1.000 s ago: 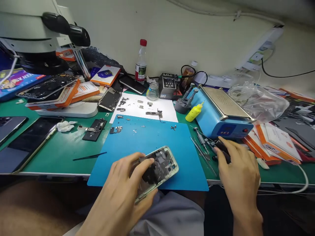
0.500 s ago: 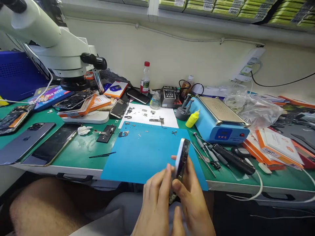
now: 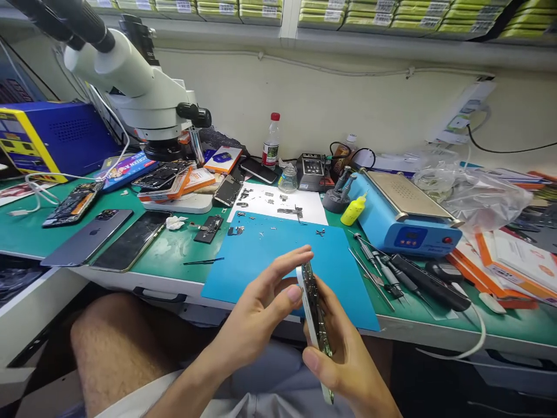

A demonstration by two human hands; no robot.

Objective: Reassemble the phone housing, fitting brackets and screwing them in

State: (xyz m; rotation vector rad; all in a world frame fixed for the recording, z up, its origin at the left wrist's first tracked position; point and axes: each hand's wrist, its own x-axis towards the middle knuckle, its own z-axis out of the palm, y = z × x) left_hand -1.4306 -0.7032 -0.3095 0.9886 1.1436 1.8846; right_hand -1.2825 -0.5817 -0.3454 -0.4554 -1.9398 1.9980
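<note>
An opened phone housing (image 3: pixel 315 325) stands on edge in front of me, above my lap, its white rim toward the camera. My right hand (image 3: pixel 348 354) is closed round it from below and behind. My left hand (image 3: pixel 265 305) pinches its upper end with thumb and fingertips. Both hands hover over the near edge of the blue work mat (image 3: pixel 278 255), which carries scattered small screws and parts.
Screwdrivers and tweezers (image 3: pixel 391 276) lie right of the mat beside a blue heating plate (image 3: pixel 404 217). A white sheet with parts (image 3: pixel 278 203) lies behind. Phones (image 3: pixel 87 238) and a microscope (image 3: pixel 143 98) occupy the left. A yellow bottle (image 3: pixel 353 210) and orange boxes (image 3: pixel 505 261) stand right.
My right hand left the tools and joined the left on the housing, which turned from lying flat to standing on edge. My head lifted, showing more of the bench and shelf.
</note>
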